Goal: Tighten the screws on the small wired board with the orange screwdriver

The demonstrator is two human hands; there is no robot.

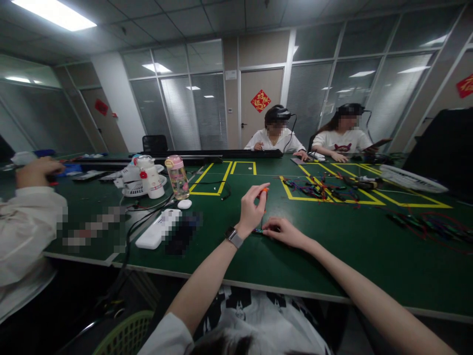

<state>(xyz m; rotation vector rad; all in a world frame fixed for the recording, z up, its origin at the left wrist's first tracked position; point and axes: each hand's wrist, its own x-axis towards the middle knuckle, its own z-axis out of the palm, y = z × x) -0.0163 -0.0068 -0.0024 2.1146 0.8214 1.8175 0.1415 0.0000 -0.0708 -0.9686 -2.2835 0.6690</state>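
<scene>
My left hand [252, 209], with a watch [233, 236] on its wrist, is closed around an upright screwdriver with an orange handle [265, 190]. Its thin dark shaft [262, 223] points down at a small green circuit board [257, 230] on the table. I cannot tell whether the tip touches the board. To the right, my right hand [284, 232] rests low on the table, fingers pinched on the board's edge. Most of the board is hidden behind my left wrist and right fingers.
Bundles of wired boards [321, 190] lie inside yellow tape outlines on the green table [229, 261]. At left stand a pink-lidded bottle [177, 177], a white jug [150, 177] and a white box [158, 229]. Two people sit opposite; another person's arm [33, 212] is at left.
</scene>
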